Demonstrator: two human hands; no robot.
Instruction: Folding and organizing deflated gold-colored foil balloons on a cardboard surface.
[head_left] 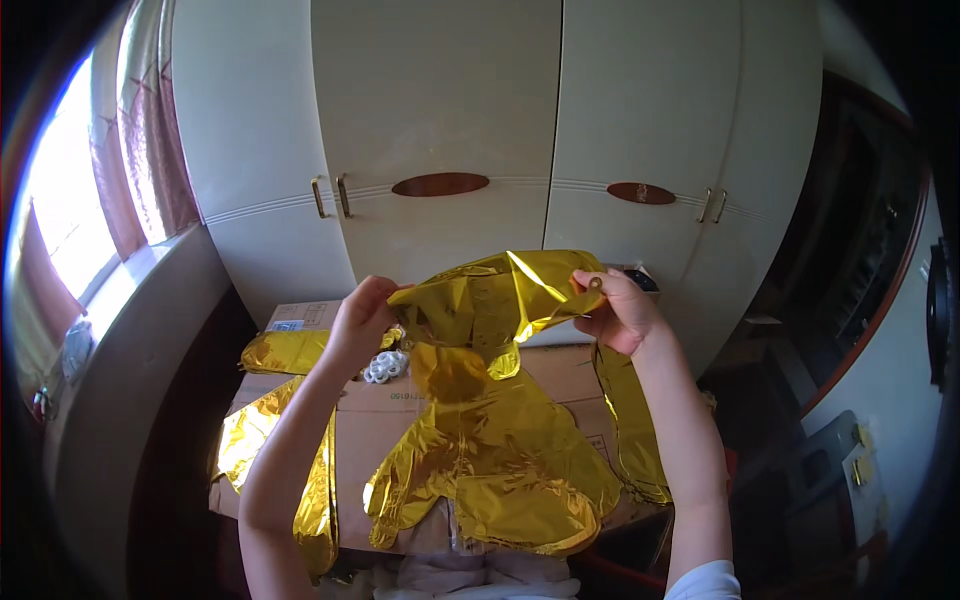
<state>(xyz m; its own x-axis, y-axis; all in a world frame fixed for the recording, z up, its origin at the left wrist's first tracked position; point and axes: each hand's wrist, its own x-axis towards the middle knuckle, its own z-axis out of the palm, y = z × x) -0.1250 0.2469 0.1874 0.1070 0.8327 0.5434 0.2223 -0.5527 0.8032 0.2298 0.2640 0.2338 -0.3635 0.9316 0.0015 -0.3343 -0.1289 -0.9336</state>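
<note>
My left hand (364,308) and my right hand (622,305) are raised above a cardboard surface, each pinching one end of a shiny gold foil balloon (470,300). It is flat, creased and stretched between them, with bright glare on its right half. Below it, a gold foil sheet shaped like a balloon with spread points (500,440) lies wrinkled on the cardboard (370,430). Whether it joins the held piece I cannot tell. A small round tab shows by my right thumb.
Further gold foil pieces lie left (285,350) and right (632,430). Small white rolls (384,368) sit beyond my left forearm. A dark open-topped box (642,280) stands behind my right hand. White cupboards (440,110) rise at the back; a curtained window (75,180) is left.
</note>
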